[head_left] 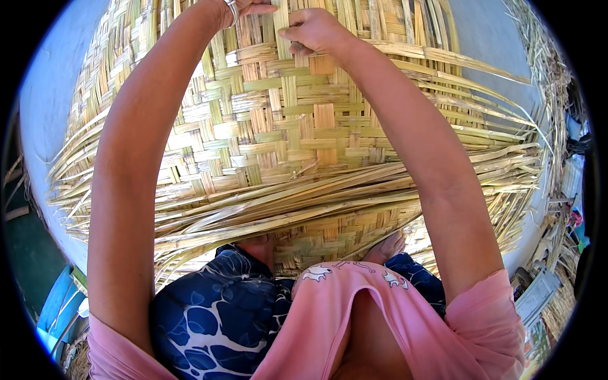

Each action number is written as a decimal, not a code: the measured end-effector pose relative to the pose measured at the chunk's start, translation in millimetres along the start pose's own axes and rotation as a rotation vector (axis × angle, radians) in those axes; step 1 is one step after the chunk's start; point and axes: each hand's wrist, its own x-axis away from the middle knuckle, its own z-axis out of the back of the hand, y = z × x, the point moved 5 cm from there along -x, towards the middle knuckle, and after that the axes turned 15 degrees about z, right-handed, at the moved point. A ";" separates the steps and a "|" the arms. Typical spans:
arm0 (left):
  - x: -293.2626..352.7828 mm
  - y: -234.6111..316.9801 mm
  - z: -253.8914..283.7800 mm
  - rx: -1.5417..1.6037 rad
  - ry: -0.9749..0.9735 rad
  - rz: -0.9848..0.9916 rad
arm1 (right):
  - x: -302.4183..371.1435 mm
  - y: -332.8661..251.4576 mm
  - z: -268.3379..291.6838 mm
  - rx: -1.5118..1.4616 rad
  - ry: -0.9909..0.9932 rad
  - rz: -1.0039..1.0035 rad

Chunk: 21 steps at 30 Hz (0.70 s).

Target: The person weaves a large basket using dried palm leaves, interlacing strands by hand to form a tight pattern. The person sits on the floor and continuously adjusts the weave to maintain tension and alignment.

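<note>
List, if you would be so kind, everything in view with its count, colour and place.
Mat: one, yellow-green, centre
Loose strips: many, yellow-green, across the mat's near part
Floor: one, blue-grey, around the mat
Straw: uncountable, pale brown, right edge
Blue item: one, blue, lower left, kind unclear
Top: one, pink, bottom
Bangle: one, silver, left wrist
Feet: two, bare, lower centre
Left hand: one, bare, top edge
Right hand: one, bare, top centre

That's a pink short-sleeved top (pixel 408 323) with white figures (pixel 316 273), dark blue white-patterned bottoms (pixel 215 310), and one silvery bangle (pixel 235 12).
</note>
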 end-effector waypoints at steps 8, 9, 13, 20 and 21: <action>2.7 -14.8 -4.1 0.018 -0.002 0.059 | -6.1 11.2 -6.0 0.506 -0.035 0.196; 2.8 -14.6 -4.6 0.030 -0.005 0.049 | -4.8 11.6 -5.1 0.485 -0.032 0.194; -3.2 -17.0 -3.1 0.023 -0.023 0.042 | -1.2 14.0 -3.5 -0.005 0.044 0.003; 4.0 -25.4 -9.9 0.045 -0.001 0.050 | -0.5 15.4 -7.0 0.417 0.055 0.107; 1.7 -30.3 -7.0 0.056 -0.016 0.046 | 3.4 10.1 -8.8 0.448 0.047 0.116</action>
